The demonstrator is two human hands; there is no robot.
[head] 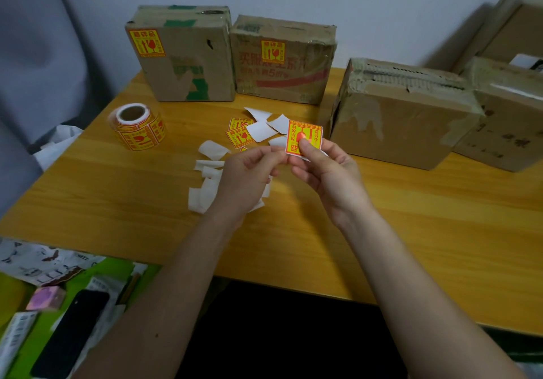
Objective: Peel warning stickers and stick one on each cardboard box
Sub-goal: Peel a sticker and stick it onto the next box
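The right hand (318,164) pinches a warning sticker (304,137) under its thumb above the table (411,217), while the left hand (249,170) pinches its near corner. 2 boxes at the back already carry stickers; the bare box (402,114) stands just right. Peeling slowly from that corner should keep the sticker flat, not curling.

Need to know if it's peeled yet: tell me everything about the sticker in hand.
The sticker is a yellow square with red border and print, seemingly upside down to the camera. It is held upright above the table, near an unlabelled box. The right hand pinches it, thumb on its face; the left hand pinches its lower left edge. White backing shows beneath.
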